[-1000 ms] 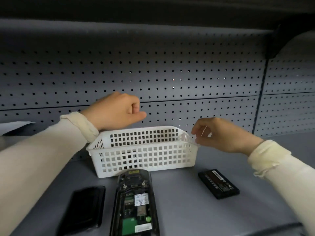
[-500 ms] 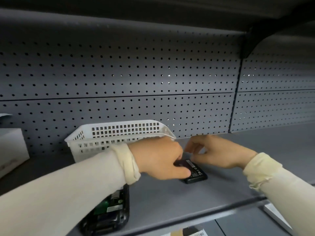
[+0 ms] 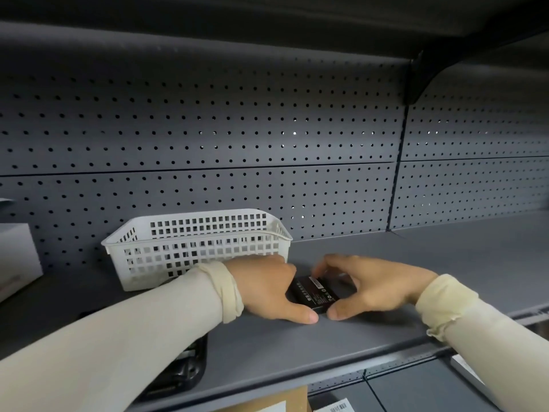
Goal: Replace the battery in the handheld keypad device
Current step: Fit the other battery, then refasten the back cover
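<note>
A black rectangular battery (image 3: 318, 292) with a printed label lies on the grey shelf (image 3: 445, 263), right of the basket. My left hand (image 3: 267, 289) grips its left side, thumb at the near corner. My right hand (image 3: 368, 286) grips its right side, fingers over the far edge and thumb at the near edge. The handheld keypad device (image 3: 184, 370) lies back-up near the shelf's front edge, mostly hidden under my left sleeve.
A white slotted plastic basket (image 3: 196, 248) stands against the perforated back panel (image 3: 208, 129). A white box (image 3: 16, 257) sits at the far left. Below the shelf edge are a cardboard box (image 3: 267, 402) and labelled items.
Both hands dropped from the basket rim to the battery on the shelf and closed on it from either side. The view shifted right, so the device and its cover slid under my left arm.
</note>
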Demonstrator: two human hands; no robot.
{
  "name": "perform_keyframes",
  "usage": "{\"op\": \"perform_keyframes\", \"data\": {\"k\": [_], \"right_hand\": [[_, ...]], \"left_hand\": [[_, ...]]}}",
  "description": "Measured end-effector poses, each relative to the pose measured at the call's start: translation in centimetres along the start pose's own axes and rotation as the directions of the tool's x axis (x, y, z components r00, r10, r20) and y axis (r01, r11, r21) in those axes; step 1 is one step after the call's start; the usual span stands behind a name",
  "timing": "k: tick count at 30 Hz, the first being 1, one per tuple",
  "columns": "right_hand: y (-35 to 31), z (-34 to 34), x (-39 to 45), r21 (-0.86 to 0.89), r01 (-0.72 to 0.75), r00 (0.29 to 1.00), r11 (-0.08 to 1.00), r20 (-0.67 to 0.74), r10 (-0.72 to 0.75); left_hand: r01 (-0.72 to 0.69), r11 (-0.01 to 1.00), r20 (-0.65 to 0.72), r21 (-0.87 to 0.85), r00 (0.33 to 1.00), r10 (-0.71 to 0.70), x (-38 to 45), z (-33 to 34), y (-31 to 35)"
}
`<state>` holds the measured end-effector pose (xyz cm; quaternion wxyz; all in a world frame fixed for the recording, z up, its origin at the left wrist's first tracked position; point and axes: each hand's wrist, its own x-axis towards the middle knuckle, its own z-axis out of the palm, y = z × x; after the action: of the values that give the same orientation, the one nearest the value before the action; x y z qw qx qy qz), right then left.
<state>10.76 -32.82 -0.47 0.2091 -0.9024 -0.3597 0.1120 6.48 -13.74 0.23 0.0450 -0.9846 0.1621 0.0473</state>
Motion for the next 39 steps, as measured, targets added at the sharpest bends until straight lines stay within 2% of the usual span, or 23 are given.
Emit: {"op": "perform_keyframes", "data": {"k": [4,10,16,20,26,39], "right_hand": [[0.4,-0.1,0.1,0.072,0.0,1.0,0.997,0.006,0.0],[0.9,0.0,0.3,0.198,0.021,0.999,0.98,-0.03,-0.015],[0.7,0.8,0.3,0.276,0.082,0.991,0.958,-0.121,-0.05],[-1.0,0.5,0.3,0.251,0.152,0.976,0.956,-0.188,-0.107],[-5.1,0.7,0.8,0.215,0.254,0.946,0.943,-0.256,-0.197],[-11.9,4.8,3.7,0.16,0.353,0.929,0.922,-0.179,-0.324]], "left_hand": [[0.007,1.0,0.007,0.025,1.0,-0.008,0.3,0.0,-0.1],[0.032,0.996,-0.001,-0.087,0.999,-0.032,0.4,-0.3,-0.2],[0.052,0.991,-0.025,-0.12,0.998,-0.055,-0.5,-0.9,-0.8],[0.015,0.991,-0.104,-0.132,0.994,-0.029,-2.0,-2.0,-1.7],[0.007,0.951,-0.147,-0.31,0.988,-0.055,-6.0,-3.2,-4.1],[0.088,0.911,-0.108,-0.403,0.984,-0.142,-13.3,-1.0,-9.4]]}}
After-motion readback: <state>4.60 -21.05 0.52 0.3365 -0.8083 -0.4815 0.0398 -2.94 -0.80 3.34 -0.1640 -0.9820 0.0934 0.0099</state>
